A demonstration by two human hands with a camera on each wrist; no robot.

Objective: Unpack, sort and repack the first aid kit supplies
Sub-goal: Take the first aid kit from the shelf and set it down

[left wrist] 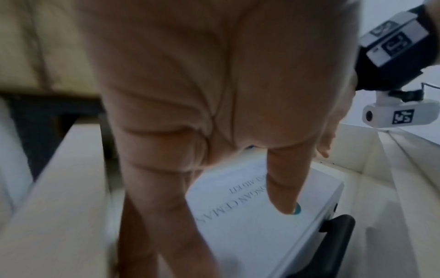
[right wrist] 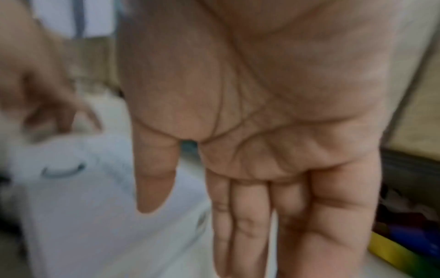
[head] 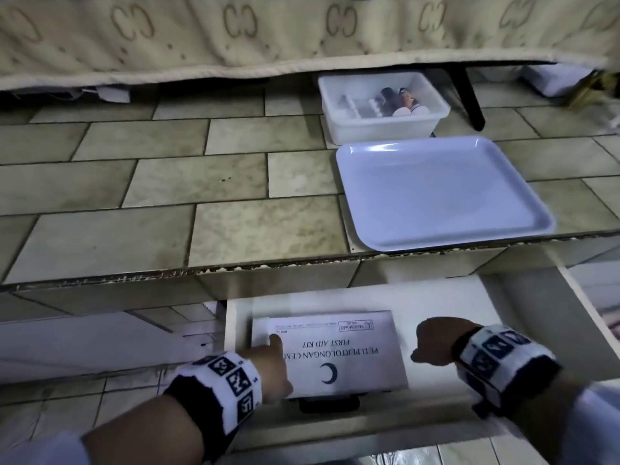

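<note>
Rigid white plastic first-aid box, likely light; left hand unclenched, thumb on lid, right hand released; take black handle

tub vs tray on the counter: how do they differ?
The tub is deep-walled; the tray is shallow with a low rim. The tub holds bottles; nothing lies in the tray. The tub sits farther back, the tray nearer the counter edge. Both are pale rectangles with rounded corners.
</note>
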